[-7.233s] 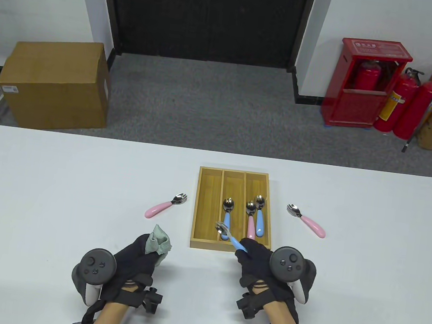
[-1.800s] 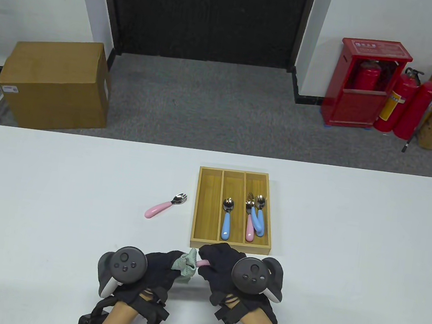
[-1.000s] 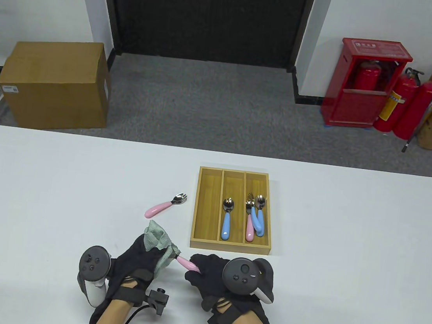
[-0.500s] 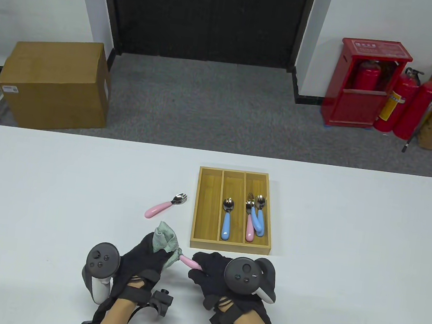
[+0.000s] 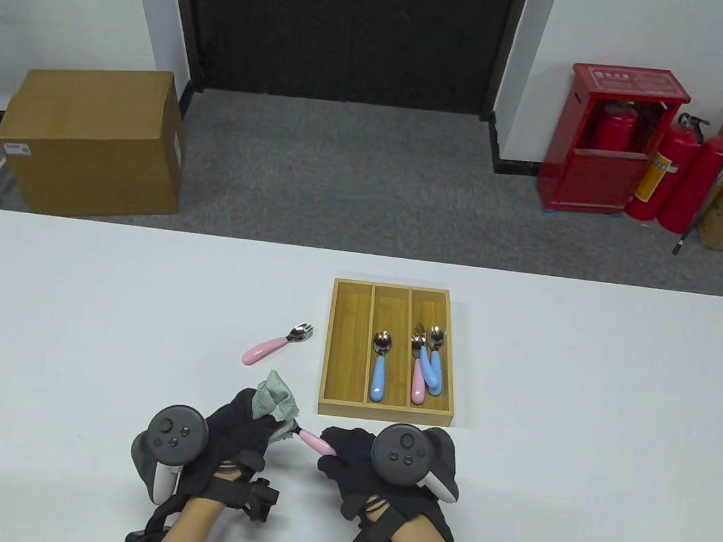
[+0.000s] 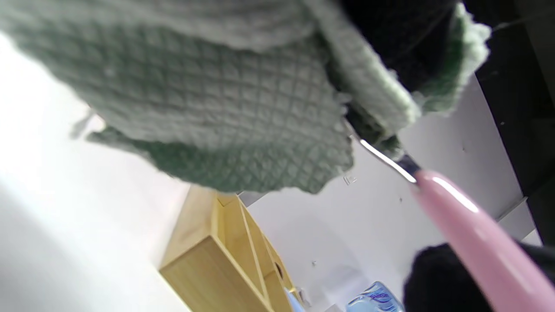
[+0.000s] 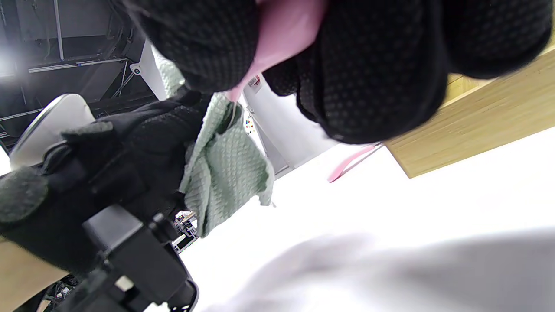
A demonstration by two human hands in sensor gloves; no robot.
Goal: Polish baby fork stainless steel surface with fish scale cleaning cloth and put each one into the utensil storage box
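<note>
Your fork [image 5: 312,439] lay crosswise near the table's [image 5: 66,314] front edge, pink handle pinched in your right hand [image 5: 355,458], steel head buried in the green cloth [image 5: 275,403] your left hand [image 5: 236,430] clutched. The box [image 5: 346,341] sat just beyond, holding four utensils; another pink fork [image 5: 275,343] lay left of it.

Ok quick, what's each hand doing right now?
Left hand: grips the green cleaning cloth around the fork's metal end.
Right hand: holds the pink-handled fork.
</note>
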